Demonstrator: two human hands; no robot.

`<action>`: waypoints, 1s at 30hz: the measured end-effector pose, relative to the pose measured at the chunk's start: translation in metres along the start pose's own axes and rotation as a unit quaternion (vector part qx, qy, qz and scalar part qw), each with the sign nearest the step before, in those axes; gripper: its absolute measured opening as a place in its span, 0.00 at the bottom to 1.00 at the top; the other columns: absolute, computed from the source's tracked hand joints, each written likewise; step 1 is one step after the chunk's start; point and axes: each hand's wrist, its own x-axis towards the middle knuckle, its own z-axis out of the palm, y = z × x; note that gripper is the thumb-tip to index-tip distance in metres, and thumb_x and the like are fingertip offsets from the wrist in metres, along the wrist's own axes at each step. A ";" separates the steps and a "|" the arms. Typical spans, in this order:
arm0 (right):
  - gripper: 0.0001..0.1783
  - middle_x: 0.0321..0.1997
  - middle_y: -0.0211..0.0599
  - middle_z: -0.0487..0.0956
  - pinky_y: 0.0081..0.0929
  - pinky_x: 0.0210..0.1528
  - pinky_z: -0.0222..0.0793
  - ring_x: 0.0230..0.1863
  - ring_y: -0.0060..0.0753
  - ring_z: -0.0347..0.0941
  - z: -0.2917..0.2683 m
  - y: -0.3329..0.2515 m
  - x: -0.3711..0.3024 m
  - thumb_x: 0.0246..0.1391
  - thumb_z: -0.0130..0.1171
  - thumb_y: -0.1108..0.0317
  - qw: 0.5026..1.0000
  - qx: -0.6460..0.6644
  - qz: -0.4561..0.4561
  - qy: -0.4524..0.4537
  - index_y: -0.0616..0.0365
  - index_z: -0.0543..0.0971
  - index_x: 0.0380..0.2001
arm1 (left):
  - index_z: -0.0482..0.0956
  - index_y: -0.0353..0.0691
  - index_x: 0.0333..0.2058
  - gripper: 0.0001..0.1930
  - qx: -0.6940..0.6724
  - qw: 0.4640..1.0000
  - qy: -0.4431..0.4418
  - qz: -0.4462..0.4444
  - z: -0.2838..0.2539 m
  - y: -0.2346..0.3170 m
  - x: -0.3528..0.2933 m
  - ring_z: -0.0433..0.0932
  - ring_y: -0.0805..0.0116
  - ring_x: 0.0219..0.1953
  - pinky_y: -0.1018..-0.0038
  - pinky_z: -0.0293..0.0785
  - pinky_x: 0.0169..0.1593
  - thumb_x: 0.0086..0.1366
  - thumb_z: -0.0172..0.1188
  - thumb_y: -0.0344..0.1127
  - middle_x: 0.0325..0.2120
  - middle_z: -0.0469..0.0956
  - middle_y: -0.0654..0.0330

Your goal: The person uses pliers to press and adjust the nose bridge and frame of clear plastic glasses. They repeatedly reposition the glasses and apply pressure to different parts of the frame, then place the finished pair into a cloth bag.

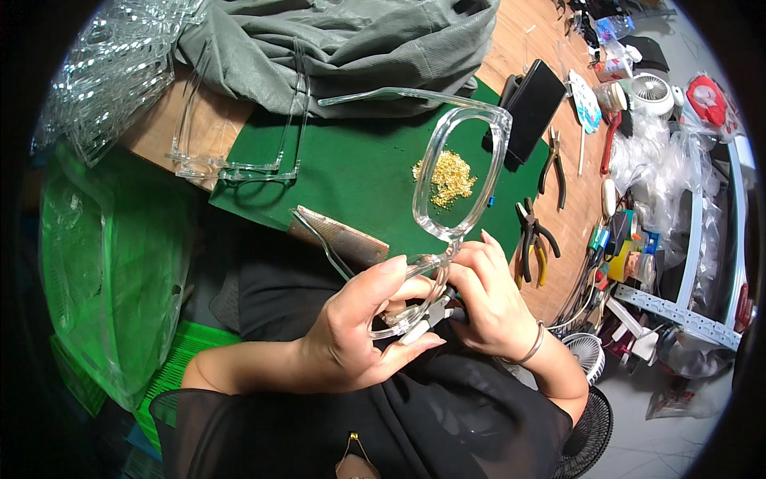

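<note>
A clear plastic eyeglass frame (421, 191) is tilted up in front of me, one lens opening raised above the green mat (359, 152). My left hand (351, 327) grips its lower rim between thumb and fingers. Closed around a pair of pliers with a white jaw tip (435, 313) is my right hand (495, 311); the jaws meet the frame near the lower rim, though fingers partly hide the contact. Behind the raised lens opening lies a pile of small gold-coloured metal parts (452, 177). Another clear frame (239, 172) rests at the mat's left edge.
A brown block (343, 235) juts from the mat's near edge. Yellow-and-black pliers (531, 239), cutters (550, 168) and a black phone (536, 108) lie right. Grey cloth (343, 56) covers the back; bundled clear frames (120, 72) and a green plastic-lined bin (112, 263) stand left.
</note>
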 end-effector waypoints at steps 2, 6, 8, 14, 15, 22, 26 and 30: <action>0.25 0.35 0.40 0.67 0.50 0.53 0.56 0.43 0.45 0.65 -0.002 -0.002 0.003 0.26 0.57 0.76 1.000 0.005 0.004 0.005 0.59 0.69 0.37 | 0.35 0.36 0.59 0.54 -0.004 1.000 0.006 -0.015 0.002 -0.001 -0.004 0.75 0.56 0.39 0.67 0.72 0.45 0.43 0.70 0.23 0.37 0.72 0.45; 0.17 0.29 0.39 0.67 0.37 0.43 0.62 0.34 0.41 0.65 0.010 0.000 -0.001 0.27 0.56 0.75 0.999 -0.008 0.018 0.032 0.59 0.70 0.29 | 0.36 0.36 0.59 0.53 0.061 0.998 -0.005 -0.003 0.003 -0.003 -0.005 0.75 0.57 0.39 0.67 0.72 0.45 0.43 0.70 0.22 0.37 0.72 0.45; 0.15 0.27 0.38 0.67 0.33 0.38 0.62 0.31 0.40 0.65 0.017 0.002 -0.001 0.27 0.56 0.75 0.997 -0.028 0.001 0.067 0.59 0.70 0.26 | 0.36 0.36 0.59 0.53 0.070 0.997 -0.020 0.009 0.002 -0.003 -0.003 0.75 0.57 0.39 0.67 0.72 0.44 0.43 0.69 0.21 0.37 0.72 0.45; 0.24 0.38 0.44 0.66 0.39 0.48 0.58 0.43 0.48 0.63 -0.002 0.010 0.001 0.33 0.57 0.77 0.987 0.146 0.017 -0.061 0.60 0.67 0.39 | 0.37 0.31 0.59 0.51 -0.046 0.998 0.046 0.008 -0.007 -0.008 -0.001 0.73 0.69 0.34 0.77 0.71 0.37 0.48 0.69 0.31 0.40 0.71 0.45; 0.21 0.36 0.44 0.68 0.38 0.46 0.60 0.41 0.48 0.64 -0.001 0.011 -0.005 0.34 0.57 0.77 0.986 0.142 0.056 -0.062 0.59 0.68 0.38 | 0.35 0.32 0.59 0.53 -0.035 0.997 0.061 0.011 -0.011 -0.009 -0.002 0.73 0.68 0.34 0.78 0.70 0.37 0.48 0.70 0.32 0.40 0.71 0.44; 0.14 0.29 0.42 0.71 0.36 0.35 0.64 0.32 0.46 0.69 0.045 0.058 0.021 0.39 0.58 0.75 0.967 0.068 0.214 0.116 0.58 0.70 0.33 | 0.25 0.45 0.61 0.48 -0.190 0.978 0.043 -0.080 -0.010 -0.006 0.001 0.69 0.75 0.27 0.82 0.69 0.32 0.54 0.53 0.19 0.40 0.68 0.43; 0.13 0.27 0.39 0.70 0.34 0.34 0.60 0.33 0.42 0.68 0.065 0.068 0.027 0.37 0.58 0.75 0.972 -0.012 0.190 0.138 0.57 0.72 0.31 | 0.24 0.46 0.61 0.49 -0.131 0.986 0.033 -0.093 -0.027 0.000 -0.001 0.70 0.74 0.28 0.79 0.72 0.31 0.51 0.51 0.18 0.41 0.68 0.43; 0.11 0.27 0.37 0.70 0.33 0.34 0.59 0.33 0.41 0.68 0.070 0.063 0.033 0.40 0.61 0.71 0.970 -0.019 0.194 0.142 0.56 0.73 0.30 | 0.24 0.46 0.61 0.50 -0.161 0.982 0.026 -0.096 -0.022 -0.002 -0.003 0.70 0.73 0.27 0.79 0.71 0.32 0.50 0.53 0.18 0.42 0.67 0.44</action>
